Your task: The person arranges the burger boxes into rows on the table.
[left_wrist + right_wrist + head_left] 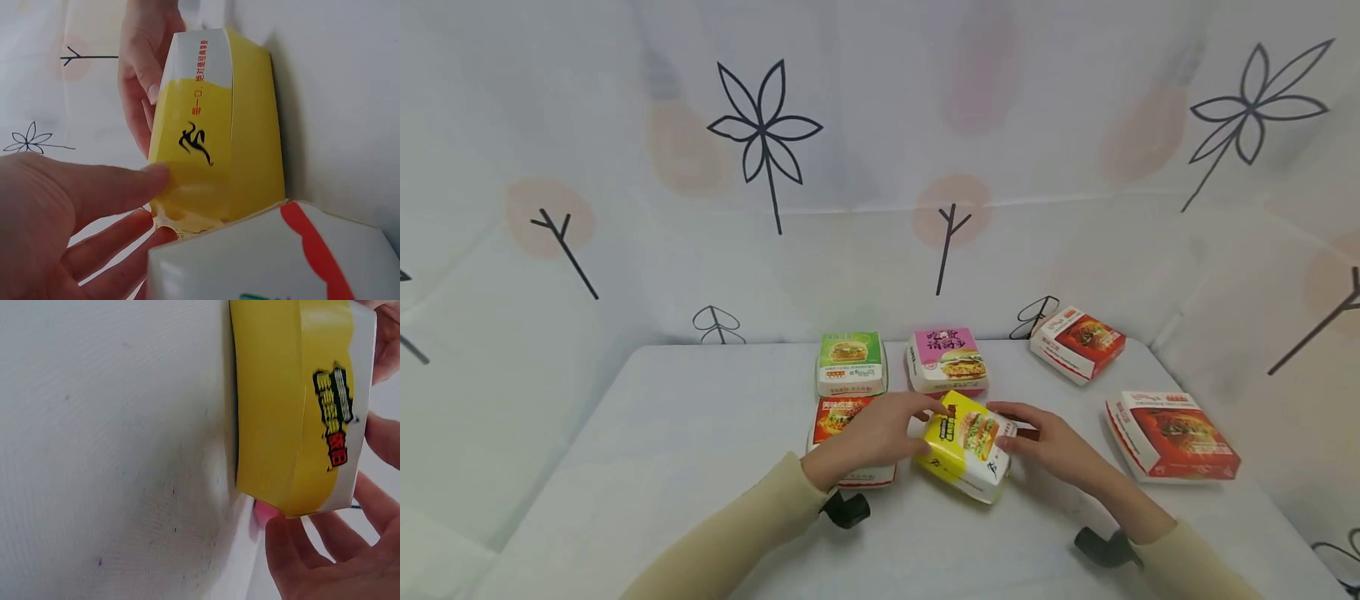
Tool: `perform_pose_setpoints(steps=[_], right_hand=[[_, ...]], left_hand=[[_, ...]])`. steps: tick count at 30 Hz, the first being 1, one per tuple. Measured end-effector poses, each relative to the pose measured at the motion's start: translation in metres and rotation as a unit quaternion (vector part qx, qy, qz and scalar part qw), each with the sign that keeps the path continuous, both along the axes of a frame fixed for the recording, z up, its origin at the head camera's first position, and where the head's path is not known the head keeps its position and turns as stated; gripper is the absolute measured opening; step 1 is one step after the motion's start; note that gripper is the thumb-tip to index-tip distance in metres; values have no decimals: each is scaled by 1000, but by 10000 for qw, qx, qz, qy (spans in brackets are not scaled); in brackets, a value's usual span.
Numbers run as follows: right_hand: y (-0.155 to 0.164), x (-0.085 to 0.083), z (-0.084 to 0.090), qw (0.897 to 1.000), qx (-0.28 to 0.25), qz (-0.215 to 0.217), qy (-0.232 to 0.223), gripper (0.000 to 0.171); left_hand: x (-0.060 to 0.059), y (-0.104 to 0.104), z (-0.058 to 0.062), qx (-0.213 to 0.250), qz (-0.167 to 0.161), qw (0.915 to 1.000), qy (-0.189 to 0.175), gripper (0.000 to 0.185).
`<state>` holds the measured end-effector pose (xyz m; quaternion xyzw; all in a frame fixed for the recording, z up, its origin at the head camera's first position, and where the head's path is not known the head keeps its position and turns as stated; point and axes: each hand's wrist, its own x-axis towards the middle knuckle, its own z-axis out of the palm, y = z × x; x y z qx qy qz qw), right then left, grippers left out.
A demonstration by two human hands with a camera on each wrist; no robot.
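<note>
A yellow burger box [966, 446] sits tilted on the white table [662, 433], held between both hands. My left hand [928, 425] grips its left side, thumb pressed on the yellow wall [212, 125] and fingers curled beneath. My right hand [1011, 429] holds the opposite end, its fingers wrapping round the white-edged corner [287, 406]. The right hand's fingers [140, 75] also show behind the box in the left wrist view. My left forearm lies across a red-orange box [838, 417].
A green box [850, 362] and a pink box [947, 358] stand just behind the yellow one. Two red boxes [1078, 342] [1172, 433] lie at the right. A printed white cloth hangs behind and beside the table.
</note>
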<state>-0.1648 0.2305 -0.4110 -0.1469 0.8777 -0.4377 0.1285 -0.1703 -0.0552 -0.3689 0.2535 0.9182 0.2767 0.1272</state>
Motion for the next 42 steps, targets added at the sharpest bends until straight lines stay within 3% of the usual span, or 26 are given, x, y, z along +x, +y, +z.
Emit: perform_pose_setpoints(steps=[8, 16, 24, 30, 36, 42], right_hand=[[-1, 1, 2, 9999, 3, 163, -38, 64], [-5, 6, 3, 9998, 92, -33, -181, 66], [-9, 15, 4, 9995, 222, -222, 17, 61], [-12, 22, 5, 9986, 250, -430, 183, 52], [-16, 25, 7, 9974, 316, -638, 99, 63], [-21, 24, 5, 9983, 159, -552, -29, 70]], left_hand=[[-3, 1, 0, 182, 151, 9997, 73, 41], [-3, 4, 0, 254, 85, 9996, 21, 42], [-6, 9, -4, 216, 139, 9997, -52, 43], [-5, 12, -3, 99, -32, 9999, -29, 45], [-5, 14, -2, 89, -306, 9995, -15, 45], [-5, 17, -4, 20, -403, 9992, 0, 46]])
